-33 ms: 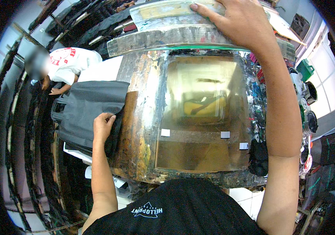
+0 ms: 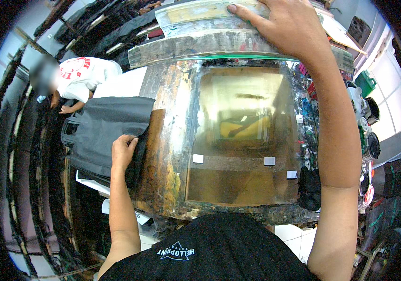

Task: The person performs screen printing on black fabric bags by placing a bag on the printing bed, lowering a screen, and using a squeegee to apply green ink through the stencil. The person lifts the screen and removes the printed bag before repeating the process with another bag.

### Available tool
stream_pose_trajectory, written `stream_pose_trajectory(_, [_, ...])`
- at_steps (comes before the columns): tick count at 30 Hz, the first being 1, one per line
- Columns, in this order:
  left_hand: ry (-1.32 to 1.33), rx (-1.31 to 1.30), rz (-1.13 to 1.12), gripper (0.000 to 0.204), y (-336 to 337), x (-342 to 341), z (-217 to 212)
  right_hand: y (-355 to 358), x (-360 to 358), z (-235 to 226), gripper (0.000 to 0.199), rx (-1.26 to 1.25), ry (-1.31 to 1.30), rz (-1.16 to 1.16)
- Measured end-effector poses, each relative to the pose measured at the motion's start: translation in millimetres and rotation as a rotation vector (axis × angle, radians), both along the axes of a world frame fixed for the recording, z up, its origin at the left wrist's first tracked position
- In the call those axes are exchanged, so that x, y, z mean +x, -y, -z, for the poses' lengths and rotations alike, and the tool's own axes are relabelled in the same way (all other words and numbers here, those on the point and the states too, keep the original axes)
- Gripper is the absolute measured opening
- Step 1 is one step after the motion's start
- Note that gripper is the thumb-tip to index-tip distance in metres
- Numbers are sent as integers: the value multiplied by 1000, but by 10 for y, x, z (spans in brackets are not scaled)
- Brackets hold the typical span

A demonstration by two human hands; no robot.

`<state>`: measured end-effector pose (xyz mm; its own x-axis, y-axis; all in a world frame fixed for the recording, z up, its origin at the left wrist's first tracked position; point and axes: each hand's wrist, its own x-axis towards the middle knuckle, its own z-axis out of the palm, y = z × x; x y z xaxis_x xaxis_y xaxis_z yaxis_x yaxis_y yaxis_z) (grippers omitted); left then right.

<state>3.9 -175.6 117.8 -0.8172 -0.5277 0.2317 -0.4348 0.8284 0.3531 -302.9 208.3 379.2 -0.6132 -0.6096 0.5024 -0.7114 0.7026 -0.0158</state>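
Observation:
A pile of black cloth bags [image 2: 109, 117] lies at the left of the worktable, with handle loops at the far left end. My left hand [image 2: 124, 149] is closed in a pinch at the right edge of the top bag, thumb against fingertips. At the far side stands a raised, paint-stained printing screen frame [image 2: 200, 44], tilted up. My right hand [image 2: 291, 28] grips its upper edge, thumb on the near face; the other fingers are cut off by the picture's edge. Below the frame, a shiny glass-like plate [image 2: 247, 180] is set in the table, with small white markers [image 2: 198, 158] on it.
A co-worker in a white shirt [image 2: 88, 77] leans in at the left beyond the bags. Racks with black items [image 2: 36, 178] run along the left side. A black rag [image 2: 309, 188] lies at the table's right edge. Jars [image 2: 371, 145] and a green container [image 2: 365, 83] stand farther right.

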Motion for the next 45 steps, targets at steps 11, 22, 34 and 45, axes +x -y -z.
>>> stream_pose_trajectory(11, [7,-114,11,19,19,-54,7,-67,113,1,62,-43,-11,-79])
stream_pose_trajectory(22, [-82,579,-224,24,271,-16,172,-14,-42,25,65,25,-40,23])
stream_pose_trajectory(34, [-88,768,-202,30,311,7,221,-46,6,16,66,-8,-60,-10])
stream_pose_trajectory(45, [-51,591,-135,29,334,71,315,-31,4,51,64,-41,-58,-36])
